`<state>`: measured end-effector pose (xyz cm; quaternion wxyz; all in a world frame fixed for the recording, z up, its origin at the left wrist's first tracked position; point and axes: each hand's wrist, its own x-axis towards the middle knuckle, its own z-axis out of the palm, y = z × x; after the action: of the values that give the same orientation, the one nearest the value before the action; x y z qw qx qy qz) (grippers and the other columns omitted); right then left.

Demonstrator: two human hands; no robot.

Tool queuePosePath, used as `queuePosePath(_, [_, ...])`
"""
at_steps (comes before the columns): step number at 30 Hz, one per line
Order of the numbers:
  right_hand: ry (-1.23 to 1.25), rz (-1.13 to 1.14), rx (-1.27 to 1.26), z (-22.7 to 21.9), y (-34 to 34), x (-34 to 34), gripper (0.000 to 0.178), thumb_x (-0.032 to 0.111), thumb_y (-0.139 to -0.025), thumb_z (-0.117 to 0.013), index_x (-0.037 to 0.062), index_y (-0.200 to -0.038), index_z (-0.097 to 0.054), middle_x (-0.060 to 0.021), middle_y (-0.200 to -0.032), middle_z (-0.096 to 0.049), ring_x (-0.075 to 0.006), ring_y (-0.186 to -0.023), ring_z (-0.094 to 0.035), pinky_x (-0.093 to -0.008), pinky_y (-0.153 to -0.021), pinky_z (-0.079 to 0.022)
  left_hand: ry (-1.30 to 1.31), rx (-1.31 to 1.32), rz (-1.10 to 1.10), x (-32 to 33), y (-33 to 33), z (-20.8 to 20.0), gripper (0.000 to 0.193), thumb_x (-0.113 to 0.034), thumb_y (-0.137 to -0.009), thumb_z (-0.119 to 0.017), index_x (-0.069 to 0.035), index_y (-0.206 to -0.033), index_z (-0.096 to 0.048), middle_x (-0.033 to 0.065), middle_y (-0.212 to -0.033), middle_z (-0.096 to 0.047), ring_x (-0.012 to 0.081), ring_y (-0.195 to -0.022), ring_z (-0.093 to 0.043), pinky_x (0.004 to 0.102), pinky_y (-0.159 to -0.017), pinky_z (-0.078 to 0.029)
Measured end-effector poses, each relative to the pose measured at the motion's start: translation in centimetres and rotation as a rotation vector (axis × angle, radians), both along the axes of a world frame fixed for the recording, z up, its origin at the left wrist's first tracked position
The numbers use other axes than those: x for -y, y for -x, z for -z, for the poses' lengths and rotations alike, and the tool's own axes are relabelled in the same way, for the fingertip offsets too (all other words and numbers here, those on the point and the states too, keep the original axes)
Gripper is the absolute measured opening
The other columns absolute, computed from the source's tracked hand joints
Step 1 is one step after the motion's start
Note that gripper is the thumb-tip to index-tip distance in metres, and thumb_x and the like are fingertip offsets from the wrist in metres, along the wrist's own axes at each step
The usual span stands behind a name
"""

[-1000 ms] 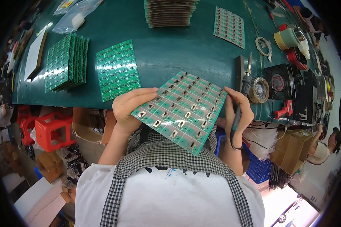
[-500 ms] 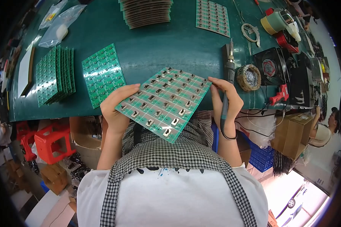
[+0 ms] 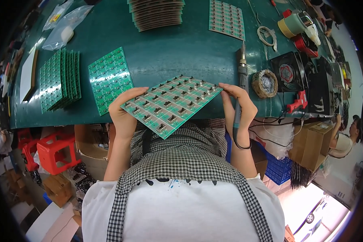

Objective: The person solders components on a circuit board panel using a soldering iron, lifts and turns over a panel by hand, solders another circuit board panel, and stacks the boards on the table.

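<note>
A circuit board panel [image 3: 173, 102] with rows of small slide switches is held up tilted in front of my apron, off the bench. My left hand [image 3: 124, 107] is closed on its left edge, thumb along the top. My right hand [image 3: 243, 105] pinches the right corner between thumb and fingers. A soldering iron [image 3: 241, 74] also rests in my right hand, its tip pointing away from me and its cable hanging at my wrist. Left of the held panel, a green circuit panel [image 3: 111, 80] lies on the green bench [image 3: 181, 54].
A stack of green panels [image 3: 54, 82] stands at the left, brown-backed panels [image 3: 157, 16] at the far middle. Another switch panel [image 3: 226, 19] lies far right. Beside the iron are a round foil-filled holder [image 3: 264, 84], a black fan [image 3: 288, 70] and a red glue gun [image 3: 297, 102].
The held panel has tipped flatter, its near corner rising and shifting left. My right hand and the soldering iron have moved slightly left.
</note>
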<state>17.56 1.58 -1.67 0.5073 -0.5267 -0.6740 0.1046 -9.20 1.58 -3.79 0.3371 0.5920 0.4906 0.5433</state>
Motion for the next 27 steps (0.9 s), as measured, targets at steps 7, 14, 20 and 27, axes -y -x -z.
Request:
queuePosePath(7, [0.059, 0.004, -0.009, -0.32, 0.23, 0.24, 0.021, -0.009, -0.077, -0.067, 0.0009, -0.095, -0.063, -0.0097, -0.093, -0.070, -0.0184, -0.084, -0.068, -0.0267, -0.075, -0.052, 0.043, 0.024, -0.005, -0.09, 0.07, -0.15, 0.028, 0.008, -0.069, -0.066, 0.000, -0.095, -0.070, 0.0114, -0.099, -0.071, 0.0215, -0.093, -0.066, 0.0288, -0.083, -0.050])
queuePosePath(14, [0.040, 0.016, -0.017, -0.39, 0.33, 0.29, 0.022, -0.011, -0.075, -0.068, 0.0011, -0.093, -0.063, -0.0104, -0.092, -0.070, -0.0210, -0.082, -0.069, -0.0273, -0.074, -0.053, 0.043, 0.022, -0.001, 0.03, 0.06, -0.13, 0.030, 0.009, -0.068, -0.067, 0.000, -0.097, -0.070, 0.0112, -0.099, -0.070, 0.0211, -0.092, -0.066, 0.0285, -0.083, -0.050])
queuePosePath(20, [0.045, 0.016, -0.051, -0.38, 0.45, 0.33, 0.022, -0.011, -0.075, -0.067, 0.0010, -0.093, -0.064, -0.0103, -0.092, -0.070, -0.0206, -0.082, -0.069, -0.0270, -0.074, -0.052, 0.073, 0.046, 0.002, 0.10, -0.01, -0.45, 0.031, 0.010, -0.068, -0.067, 0.000, -0.097, -0.070, 0.0111, -0.099, -0.070, 0.0205, -0.092, -0.066, 0.0285, -0.082, -0.050])
queuePosePath(27, [0.050, 0.019, -0.034, -0.56, 0.50, 0.30, 0.022, -0.011, -0.075, -0.068, 0.0008, -0.094, -0.065, -0.0101, -0.092, -0.070, -0.0203, -0.081, -0.069, -0.0268, -0.073, -0.052, 0.079, 0.044, -0.001, 0.04, -0.03, -0.70, 0.030, 0.011, -0.068, -0.066, 0.001, -0.096, -0.070, 0.0111, -0.099, -0.070, 0.0200, -0.092, -0.066, 0.0284, -0.082, -0.050])
